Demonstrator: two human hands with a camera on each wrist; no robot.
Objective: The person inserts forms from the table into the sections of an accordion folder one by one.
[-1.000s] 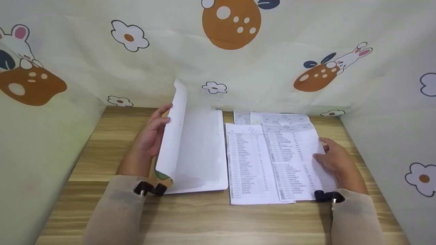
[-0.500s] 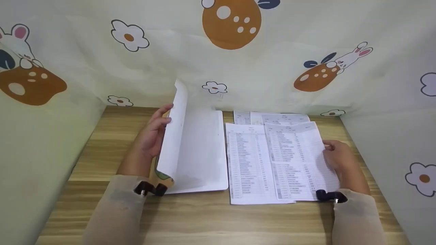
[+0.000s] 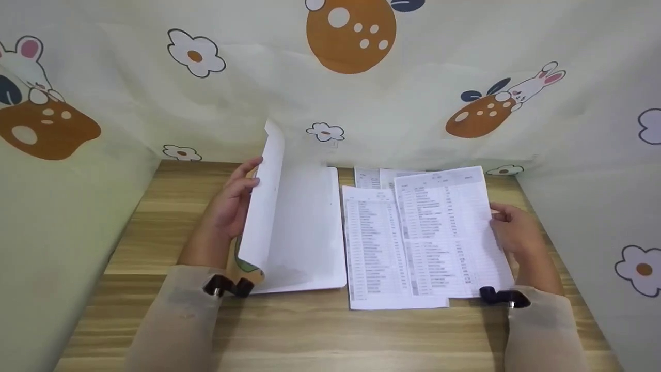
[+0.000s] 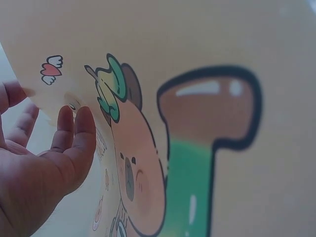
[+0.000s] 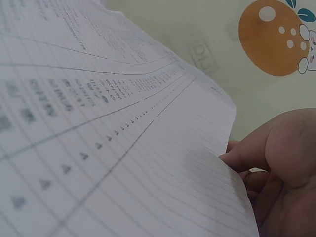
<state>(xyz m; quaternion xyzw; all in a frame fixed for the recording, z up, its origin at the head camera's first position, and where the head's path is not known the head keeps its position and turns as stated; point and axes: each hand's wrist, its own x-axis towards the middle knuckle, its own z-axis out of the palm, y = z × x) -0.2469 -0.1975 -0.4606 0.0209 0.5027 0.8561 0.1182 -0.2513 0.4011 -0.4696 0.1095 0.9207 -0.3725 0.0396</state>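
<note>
The right hand (image 3: 519,232) pinches the right edge of a printed list sheet (image 3: 444,237) between thumb and fingers, the fold of skin and fingertips showing in the right wrist view, where the paper bends along its length. That sheet lies to the right of a cartoon-covered folder (image 3: 310,227) (it might be a booklet; I cannot tell which). It overlaps a 2nd list sheet (image 3: 374,253) on its left and partly covers the back papers (image 3: 367,178) at the far side. Rows of small print run down both lists, too blurred to read.

The left hand (image 3: 230,204) has relaxed, slightly bent fingers against the outer side of the folder's front cover (image 3: 262,206), which stands raised and curved, its white inner face towards the sheets. In the left wrist view the outside is tan, with a leaf-topped cartoon animal (image 4: 136,168) and a winged red heart (image 4: 50,70).

Everything rests on a wood-grain table (image 3: 320,336). Behind it hangs a pale cloth (image 3: 248,103) printed with flowers, rabbits and orange fruit. Both beige sleeves (image 3: 175,320) carry a black bracket (image 3: 227,285) near the wrist.
</note>
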